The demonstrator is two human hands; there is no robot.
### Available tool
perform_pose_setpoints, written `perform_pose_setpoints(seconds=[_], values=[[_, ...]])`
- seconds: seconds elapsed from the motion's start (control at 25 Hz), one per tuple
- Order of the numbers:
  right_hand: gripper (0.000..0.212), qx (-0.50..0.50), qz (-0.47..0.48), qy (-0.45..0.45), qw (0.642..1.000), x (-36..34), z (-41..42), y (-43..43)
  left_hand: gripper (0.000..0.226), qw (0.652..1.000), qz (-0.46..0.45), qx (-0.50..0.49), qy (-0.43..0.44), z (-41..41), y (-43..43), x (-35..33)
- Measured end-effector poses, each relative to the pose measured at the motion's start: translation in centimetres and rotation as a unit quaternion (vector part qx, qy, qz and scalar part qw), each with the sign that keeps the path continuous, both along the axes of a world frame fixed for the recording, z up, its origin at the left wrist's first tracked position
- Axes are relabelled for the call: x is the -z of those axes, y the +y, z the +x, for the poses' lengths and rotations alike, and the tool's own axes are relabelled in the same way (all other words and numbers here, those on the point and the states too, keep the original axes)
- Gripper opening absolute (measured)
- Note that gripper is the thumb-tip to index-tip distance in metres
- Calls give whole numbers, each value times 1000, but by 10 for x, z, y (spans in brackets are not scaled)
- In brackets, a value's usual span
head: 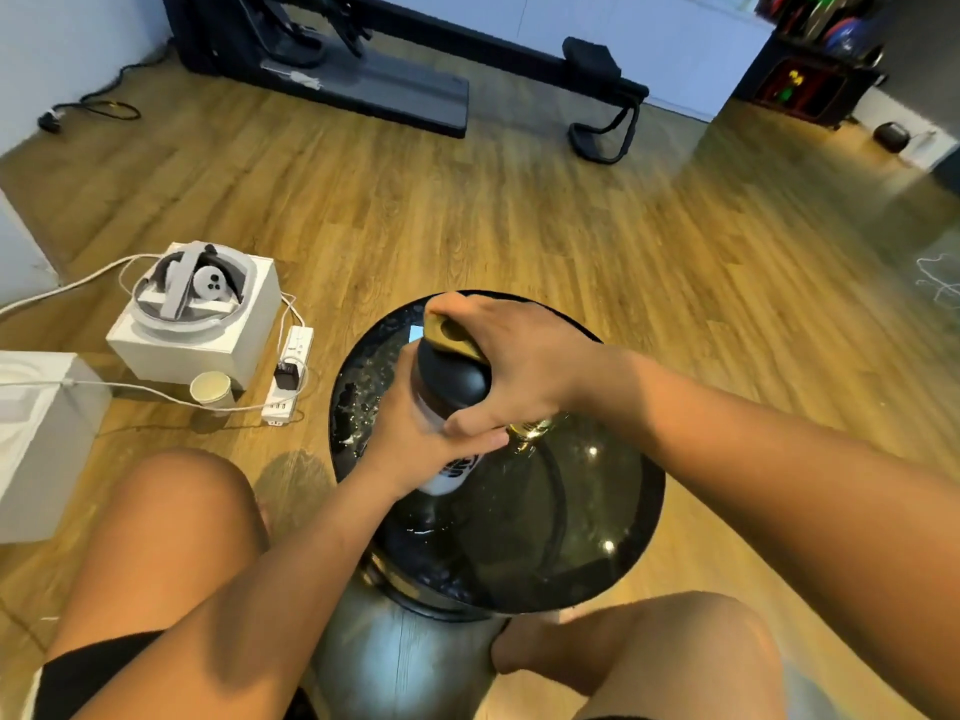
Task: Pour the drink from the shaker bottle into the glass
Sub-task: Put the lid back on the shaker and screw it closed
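The shaker bottle [451,472] stands on a round black glossy table [587,553], leaning slightly toward me. It has a clear body with a white printed label and a black lid [454,379] with a gold flip cap. My left hand [415,441] is wrapped around the bottle's body. My right hand [511,366] grips the lid from above, fingers over the gold cap. A small clear glass [530,433] shows partly just right of the bottle, under my right wrist, mostly hidden.
Liquid drops lie on the table's left part [358,402]. On the wooden floor to the left are a white box with a headset [200,314], a paper cup [210,389], a power strip [288,376] with cables, and another white box [36,439]. My knees flank the table.
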State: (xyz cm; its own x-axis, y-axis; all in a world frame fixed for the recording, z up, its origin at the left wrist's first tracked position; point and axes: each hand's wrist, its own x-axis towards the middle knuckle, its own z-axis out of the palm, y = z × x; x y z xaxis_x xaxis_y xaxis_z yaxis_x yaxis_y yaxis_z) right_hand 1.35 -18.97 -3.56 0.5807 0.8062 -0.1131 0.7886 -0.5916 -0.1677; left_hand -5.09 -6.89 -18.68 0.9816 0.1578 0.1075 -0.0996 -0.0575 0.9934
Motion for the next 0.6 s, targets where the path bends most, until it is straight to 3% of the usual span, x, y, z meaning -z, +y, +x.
perform_pose_setpoints(seconds=[0.16,0.32,0.6], values=[[83,-63,-32,25,997,-8,7,4,95,1000,4,2,-2,-1,2,-2],[86,-87,-41,32,995,-7,12,5,101,1000,-11,8,3,-3,1,-4],[92,-25,-4,-28,999,11,4,3,103,1000,12,5,-23,-1,0,8]])
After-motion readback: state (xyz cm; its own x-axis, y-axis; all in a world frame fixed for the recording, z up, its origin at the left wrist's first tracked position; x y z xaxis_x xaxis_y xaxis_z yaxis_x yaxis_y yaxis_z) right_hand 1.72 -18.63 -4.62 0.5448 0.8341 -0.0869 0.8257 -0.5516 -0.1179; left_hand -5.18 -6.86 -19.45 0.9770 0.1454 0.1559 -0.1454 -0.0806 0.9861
